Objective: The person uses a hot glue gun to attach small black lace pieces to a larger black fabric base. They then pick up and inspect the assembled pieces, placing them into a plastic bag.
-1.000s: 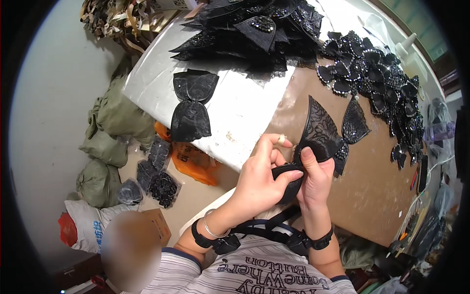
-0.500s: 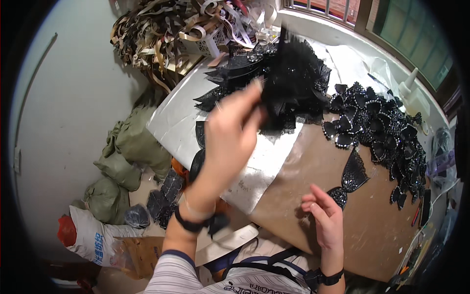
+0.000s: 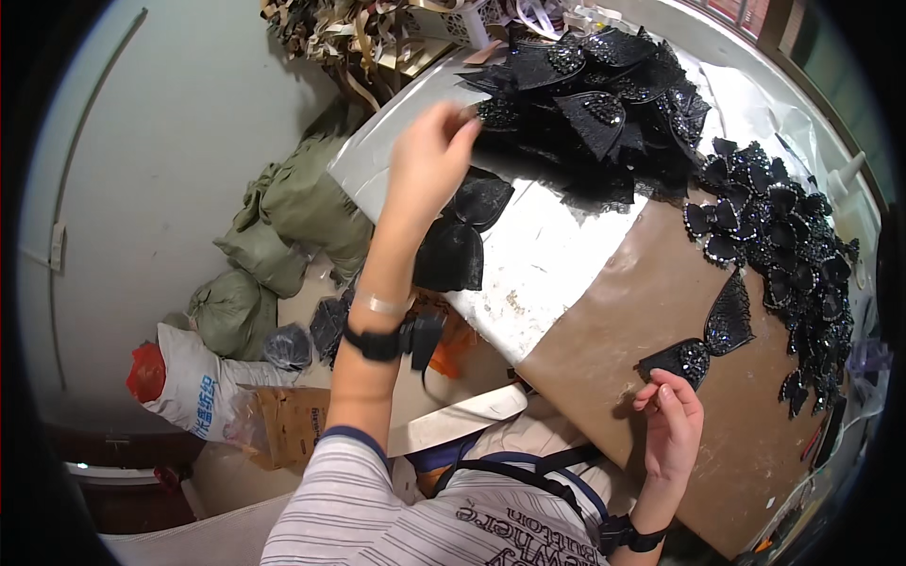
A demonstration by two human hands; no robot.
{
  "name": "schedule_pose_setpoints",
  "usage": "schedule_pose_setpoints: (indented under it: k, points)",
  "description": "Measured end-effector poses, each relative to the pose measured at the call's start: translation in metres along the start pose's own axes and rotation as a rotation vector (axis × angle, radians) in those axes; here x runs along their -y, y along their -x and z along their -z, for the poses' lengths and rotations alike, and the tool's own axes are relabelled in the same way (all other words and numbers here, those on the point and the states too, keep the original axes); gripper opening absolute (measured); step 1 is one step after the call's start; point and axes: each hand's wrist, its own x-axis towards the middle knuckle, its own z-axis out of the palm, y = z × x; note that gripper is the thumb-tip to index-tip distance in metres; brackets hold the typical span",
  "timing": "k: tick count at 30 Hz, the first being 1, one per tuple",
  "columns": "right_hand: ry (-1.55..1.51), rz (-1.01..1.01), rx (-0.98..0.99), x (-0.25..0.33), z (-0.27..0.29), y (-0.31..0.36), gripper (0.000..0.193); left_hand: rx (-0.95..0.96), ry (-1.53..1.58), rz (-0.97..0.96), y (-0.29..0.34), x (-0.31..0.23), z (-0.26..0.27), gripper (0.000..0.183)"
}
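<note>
My left hand (image 3: 429, 156) reaches over the table's left part, fingers pinched at the left edge of a heap of black lace pieces (image 3: 604, 123) set with beads; whatever is between the fingertips is hidden. Right of that forearm lies a plain black two-lobed piece (image 3: 462, 241), partly covered by the arm. My right hand (image 3: 675, 424) hovers palm up with loosely curled, separate fingers and nothing in them. Just beyond its fingertips, a black beaded bow-shaped piece (image 3: 727, 316) rests on the brown tabletop.
Several black beaded flower-like pieces (image 3: 779, 236) are heaped at the right. A silvery sheet (image 3: 538, 245) covers the table's left part. Green sacks (image 3: 316, 203) stand on the floor at left, beside a white sack (image 3: 189, 377). Ribbon scraps (image 3: 330, 38) hang at the back.
My left hand has moved away from the middle of the heap toward its left edge. The view has shifted; the plain two-lobed piece shows more fully. My right hand stays by the bow-shaped piece.
</note>
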Motion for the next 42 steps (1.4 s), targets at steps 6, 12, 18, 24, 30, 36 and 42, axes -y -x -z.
schedule_pose_setpoints:
  k: [6, 12, 18, 24, 30, 36, 42]
  points:
    - [0.021, -0.077, 0.118, -0.002, -0.028, -0.012, 0.023, 0.022, -0.521, 0.033, 0.112, 0.036, -0.009, 0.039]
    - [0.039, -0.121, 0.23, -0.011, -0.053, -0.018, 0.028, 0.265, 0.634, 0.277, 0.133, -0.019, -0.013, 0.032]
    - [-0.216, -0.044, 0.193, -0.003, -0.084, -0.029, 0.029, 0.553, 0.733, 0.323, 0.183, -0.084, -0.035, 0.036]
    - [-0.193, 0.162, -0.019, -0.001, -0.08, -0.02, 0.031, 0.598, 0.82, 0.365, 0.2, -0.098, -0.05, 0.035]
    - [-0.157, 0.151, -0.093, -0.033, -0.058, -0.021, 0.028, 0.639, 0.651, 0.266, 0.204, -0.091, -0.053, 0.029]
    - [-0.157, 0.054, -0.073, -0.037, -0.044, -0.019, 0.024, 0.585, 0.585, 0.242, 0.207, -0.095, -0.057, 0.03]
    - [0.011, 0.095, 0.066, 0.0, -0.038, -0.017, 0.054, -0.011, 0.196, -0.262, 0.1, -0.109, -0.037, 0.016]
